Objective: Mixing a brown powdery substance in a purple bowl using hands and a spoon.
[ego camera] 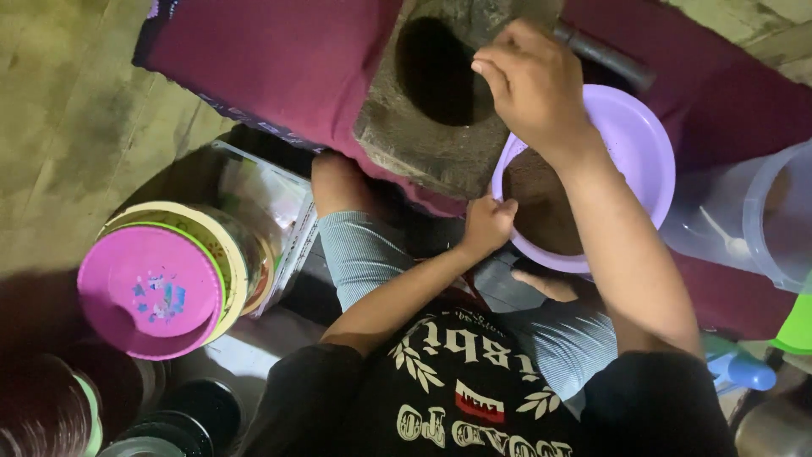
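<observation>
Lids (156, 292), pink on top of green and cream ones, lie stacked well to the left of the left hand (488, 224), over a clear crate (283, 203). A printed blotch of blue and pink marks the pink lid's middle. That hand pinches the near rim of a lilac bowl (630, 140) of brown powder (541, 203), fingers curled shut on the edge. Above it sits a stone mortar (436, 93) on maroon cloth (271, 63). The right hand (529, 80) hovers over the mortar's edge, fingers bunched; whether it holds anything, I cannot tell. A dark pestle (605, 55) lies just beyond it. Right of it stands a clear jug (761, 216).
</observation>
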